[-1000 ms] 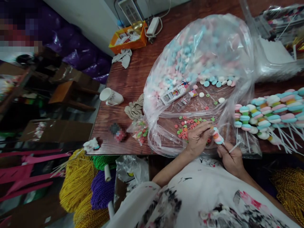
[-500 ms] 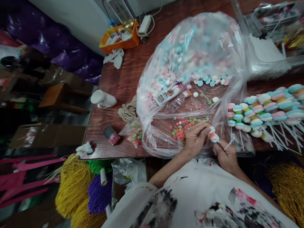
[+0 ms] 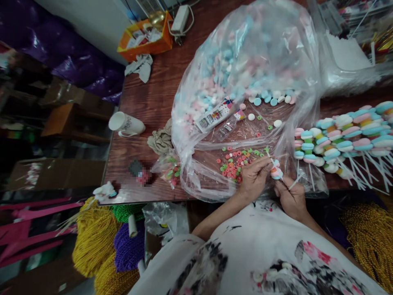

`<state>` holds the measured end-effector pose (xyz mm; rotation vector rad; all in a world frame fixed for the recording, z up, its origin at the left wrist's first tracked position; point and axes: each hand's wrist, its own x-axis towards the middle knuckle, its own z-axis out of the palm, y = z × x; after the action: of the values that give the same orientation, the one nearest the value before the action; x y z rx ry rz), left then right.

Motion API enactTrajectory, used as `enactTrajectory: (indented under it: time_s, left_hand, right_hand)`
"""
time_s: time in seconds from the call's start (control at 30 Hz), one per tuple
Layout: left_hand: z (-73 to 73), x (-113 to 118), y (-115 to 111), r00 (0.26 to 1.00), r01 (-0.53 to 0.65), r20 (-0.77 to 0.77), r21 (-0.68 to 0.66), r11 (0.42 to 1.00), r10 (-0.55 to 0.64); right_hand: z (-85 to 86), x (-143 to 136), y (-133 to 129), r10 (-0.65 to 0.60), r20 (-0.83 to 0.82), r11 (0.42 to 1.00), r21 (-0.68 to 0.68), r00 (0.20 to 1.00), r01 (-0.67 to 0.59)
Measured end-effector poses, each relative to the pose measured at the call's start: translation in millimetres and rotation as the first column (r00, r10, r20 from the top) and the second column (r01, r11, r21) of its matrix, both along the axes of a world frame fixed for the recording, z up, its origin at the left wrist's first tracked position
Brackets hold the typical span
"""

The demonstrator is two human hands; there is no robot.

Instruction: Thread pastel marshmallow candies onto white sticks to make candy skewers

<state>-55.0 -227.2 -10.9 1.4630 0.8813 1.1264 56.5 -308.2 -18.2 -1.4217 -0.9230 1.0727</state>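
Between my hands is a white stick threaded with a few pink, blue and orange candies (image 3: 276, 170). My right hand (image 3: 291, 194) is closed around the lower part of the stick. The fingers of my left hand (image 3: 255, 174) are pinched together beside the stick's upper part; what they hold is too small to make out. Small red and green rings (image 3: 235, 164) lie just beyond my left hand. A large clear bag of pastel candies (image 3: 245, 61) spreads open behind them. Finished-looking candy sticks (image 3: 344, 137) are piled to the right.
On the table (image 3: 135, 94) stand a white mug (image 3: 126, 124) and an orange box (image 3: 145, 39). A crumpled cloth (image 3: 161, 139) and a small bag of rings (image 3: 172, 169) lie left of the big bag. Yellow cord bundles (image 3: 93, 237) hang below the table edge.
The white upper end of the stick now shows above the candies, with a green ring near its tip. The view has shifted slightly; my right hand still grips the stick.
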Motion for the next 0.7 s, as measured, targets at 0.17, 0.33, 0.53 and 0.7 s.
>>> enactTrajectory:
  time_s: [0.17,0.33,0.53,0.7]
  left_hand:
    - [10.8,-2,27,0.996,0.01,0.084,-0.121,0.993,0.0]
    - [26.1,22,116,0.952,0.189,-0.285,0.264,0.946,-0.11]
    - [19.1,80,161,0.429,0.701,-0.892,0.229,0.676,-0.143]
    - [18.3,61,179,0.731,0.399,-0.681,0.364,0.841,-0.052]
  right_hand:
    - [-4.5,4,-5,-0.04,-0.069,0.999,-0.001,0.997,0.04]
    - [-2.7,5,-6,-0.17,-0.216,0.985,0.0,0.961,0.174]
    - [-9.8,9,-9,-0.154,-0.31,0.987,-0.092,0.938,0.132]
    - [-3.9,14,-8,-0.125,-0.332,0.991,-0.095,0.935,0.099]
